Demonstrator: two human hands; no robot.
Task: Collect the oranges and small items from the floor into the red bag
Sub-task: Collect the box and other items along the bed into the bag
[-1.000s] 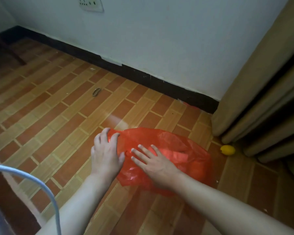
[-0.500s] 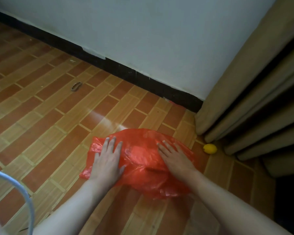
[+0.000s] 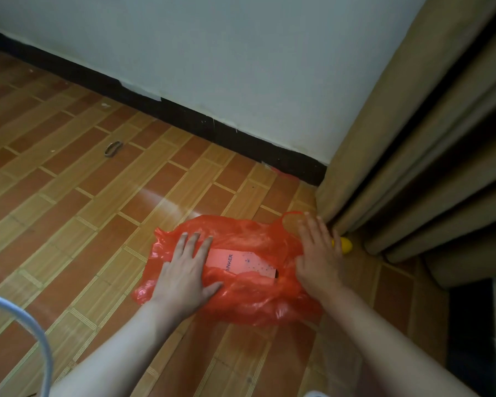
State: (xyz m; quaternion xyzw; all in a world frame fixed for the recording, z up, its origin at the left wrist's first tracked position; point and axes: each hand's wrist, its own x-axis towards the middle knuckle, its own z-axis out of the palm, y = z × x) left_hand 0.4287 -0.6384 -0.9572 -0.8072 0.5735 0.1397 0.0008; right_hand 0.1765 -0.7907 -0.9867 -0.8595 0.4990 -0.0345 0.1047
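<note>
Both hands lie flat with straight fingers, left hand (image 3: 184, 277) and right hand (image 3: 320, 257), on the red bag (image 3: 249, 293) on the floor (image 3: 69, 224). A yellow fruit (image 3: 344, 245) sits beside the curtain (image 3: 413, 167), partly hidden by the right hand; a small loop (image 3: 113, 148) lies well apart.

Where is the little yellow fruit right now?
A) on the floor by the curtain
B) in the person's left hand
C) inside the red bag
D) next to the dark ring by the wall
A: the yellow fruit lies on the floor at the foot of the curtain, just past the right hand, outside the red bag.
</note>
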